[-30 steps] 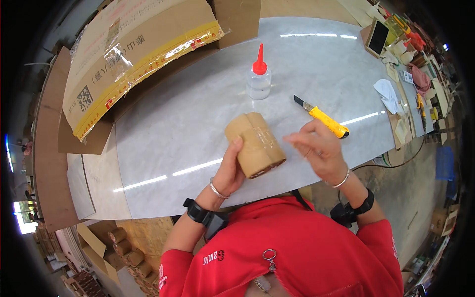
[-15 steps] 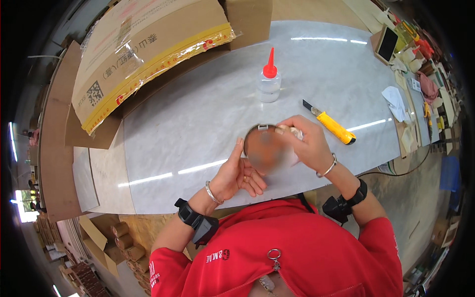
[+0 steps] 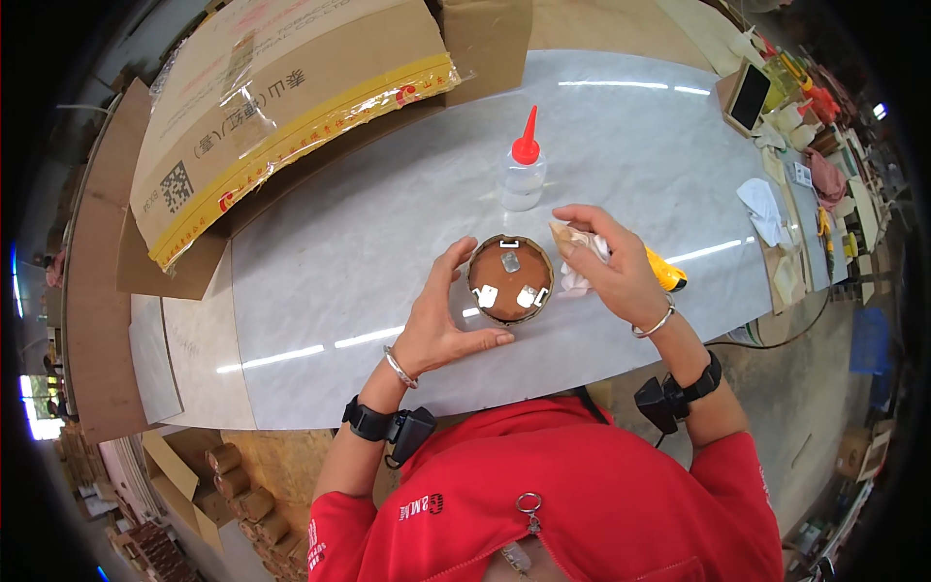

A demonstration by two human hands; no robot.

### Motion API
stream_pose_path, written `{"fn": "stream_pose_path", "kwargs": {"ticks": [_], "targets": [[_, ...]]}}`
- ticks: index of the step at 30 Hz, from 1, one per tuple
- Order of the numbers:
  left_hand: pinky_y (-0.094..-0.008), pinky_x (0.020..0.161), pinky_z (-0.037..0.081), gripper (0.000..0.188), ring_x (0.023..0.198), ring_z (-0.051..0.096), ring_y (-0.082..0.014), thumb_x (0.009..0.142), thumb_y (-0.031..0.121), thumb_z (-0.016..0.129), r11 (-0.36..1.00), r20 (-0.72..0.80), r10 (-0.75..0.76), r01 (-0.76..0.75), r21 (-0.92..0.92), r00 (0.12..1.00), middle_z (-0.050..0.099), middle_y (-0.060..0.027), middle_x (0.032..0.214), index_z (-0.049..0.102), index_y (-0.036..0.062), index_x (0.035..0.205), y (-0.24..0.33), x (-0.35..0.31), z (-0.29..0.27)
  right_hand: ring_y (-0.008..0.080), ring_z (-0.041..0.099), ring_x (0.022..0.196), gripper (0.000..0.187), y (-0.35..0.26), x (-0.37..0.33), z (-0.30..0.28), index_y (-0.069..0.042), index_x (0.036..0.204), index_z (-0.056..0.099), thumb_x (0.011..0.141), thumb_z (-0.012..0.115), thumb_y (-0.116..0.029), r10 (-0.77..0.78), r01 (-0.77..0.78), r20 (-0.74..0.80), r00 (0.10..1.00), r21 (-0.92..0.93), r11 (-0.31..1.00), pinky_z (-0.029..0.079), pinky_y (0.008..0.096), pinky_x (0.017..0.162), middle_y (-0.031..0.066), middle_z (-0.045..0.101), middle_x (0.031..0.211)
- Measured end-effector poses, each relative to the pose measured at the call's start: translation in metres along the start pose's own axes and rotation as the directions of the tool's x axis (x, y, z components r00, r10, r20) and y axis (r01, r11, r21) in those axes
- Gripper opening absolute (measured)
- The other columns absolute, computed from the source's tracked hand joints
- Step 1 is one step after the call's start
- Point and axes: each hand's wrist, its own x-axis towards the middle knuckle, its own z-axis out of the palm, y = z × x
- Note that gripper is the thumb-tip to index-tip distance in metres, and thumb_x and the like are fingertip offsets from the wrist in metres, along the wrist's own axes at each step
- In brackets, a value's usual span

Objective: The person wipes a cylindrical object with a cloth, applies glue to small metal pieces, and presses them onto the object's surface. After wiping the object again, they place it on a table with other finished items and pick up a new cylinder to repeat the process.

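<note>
A shallow round brown piece with a raised dark rim faces up, several small metal and white brackets on its face. My left hand curves around its left side, fingers at the upper rim and thumb along the lower rim. Just right of it, my right hand has its fingers curled on a crumpled white cloth, apart from the piece. Partly behind this hand lies a yellow utility knife, its blade end hidden. Beyond the piece stands a clear squeeze bottle with a red nozzle.
A big cardboard box takes up the grey tabletop's far left. At the far right, a dark-screened device leans near bottles and clutter, with a white cloth or paper closer in. Brown cylinders are stacked below left.
The round piece now shows its face sharply, with brackets visible. My left thumb has moved to its lower rim. My right hand has drawn away rightward with the cloth, covering part of the knife.
</note>
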Motion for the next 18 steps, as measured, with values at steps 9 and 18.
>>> {"fn": "stream_pose_path", "kwargs": {"ticks": [9,18], "targets": [[-0.0407,0.111,0.033,0.116,0.134,0.038,-0.0333,0.057,0.042,0.089,0.994,0.052,0.056,-0.060,0.086,0.997,0.038,-0.0203,0.144,0.027,0.0011,0.145,0.003,0.006,-0.005,0.0158,0.057,0.090,0.015,-0.003,0.000,0.012,-0.005,0.096,0.066,0.083,0.066,-0.012,-0.141,0.146,0.107,0.984,-0.041,0.988,0.048,0.0287,0.075,0.0064,0.062,0.093],[-0.0386,0.104,0.038,0.062,0.128,0.045,-0.0245,0.085,0.031,0.065,0.931,0.037,-0.013,0.026,-0.364,0.999,0.048,-0.0127,0.137,0.043,0.0040,0.136,0.007,0.018,-0.048,0.0241,0.058,0.089,0.018,0.004,-0.014,0.017,-0.009,0.099,0.068,0.081,0.068,-0.013,-0.477,0.397,0.004,0.879,-0.560,0.727,0.049,0.0331,0.075,0.0119,0.059,0.107]]}}
